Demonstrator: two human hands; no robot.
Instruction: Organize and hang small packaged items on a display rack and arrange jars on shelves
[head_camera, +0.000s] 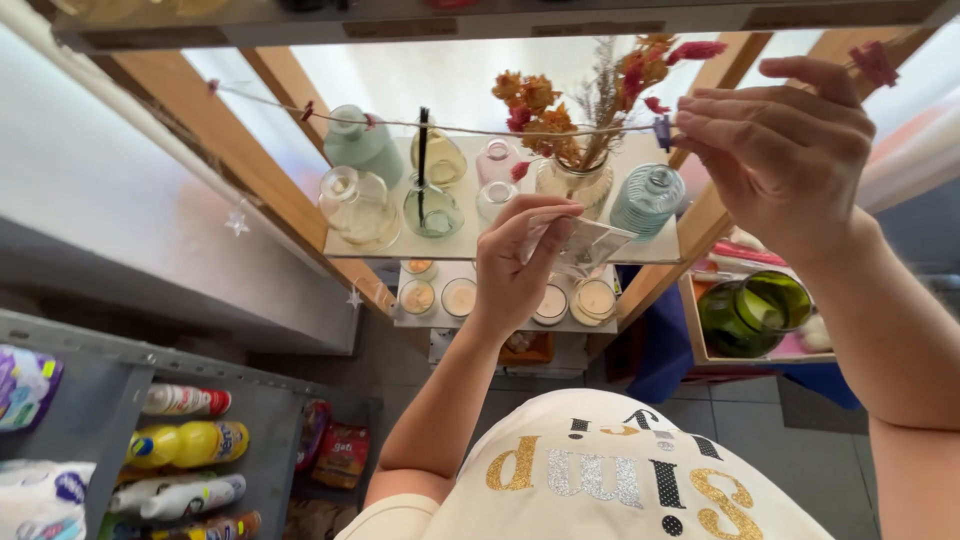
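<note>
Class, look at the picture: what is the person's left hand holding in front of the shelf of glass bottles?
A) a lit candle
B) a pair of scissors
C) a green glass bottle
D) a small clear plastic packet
D: the left hand grips a small clear plastic packet by its edge, in front of the shelf of glass bottles.

White shelf (640, 250) carries tinted glass bottles: pale green bottle (360, 145), clear jar (357, 207), ribbed blue bottle (648, 198), and a vase of dried flowers (575, 120). Lower shelf holds candles in glass cups (460, 297). Green glass vessel (742, 315) sits in a wooden tray at right. Grey rack at lower left: yellow bottle (185, 443) among cleaning bottles.
</note>
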